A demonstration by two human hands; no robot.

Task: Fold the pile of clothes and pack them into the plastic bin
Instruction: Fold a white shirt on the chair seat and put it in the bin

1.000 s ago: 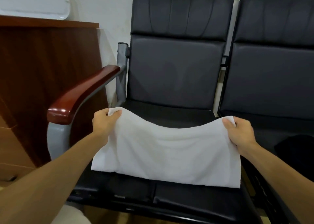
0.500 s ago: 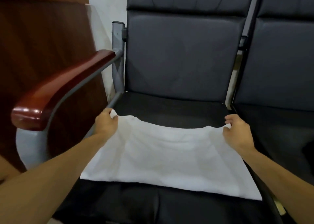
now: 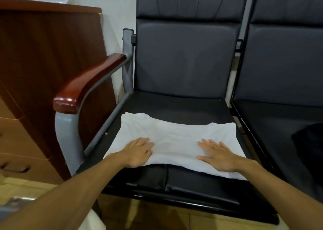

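Note:
A white garment lies folded flat on the black seat of a chair. My left hand rests palm down on its near left part, fingers straight. On the near right part my right hand lies flat too, fingers spread. Both hands press the cloth against the seat. No plastic bin is in view.
A red-brown wooden armrest on a grey metal frame stands to the left of the seat. A wooden desk fills the far left. A second black seat adjoins on the right, with a dark item on it.
Both hands have let go of the garment's far corners and the cloth has dropped flat on the seat. The hands have moved to its near part and lie flat on it.

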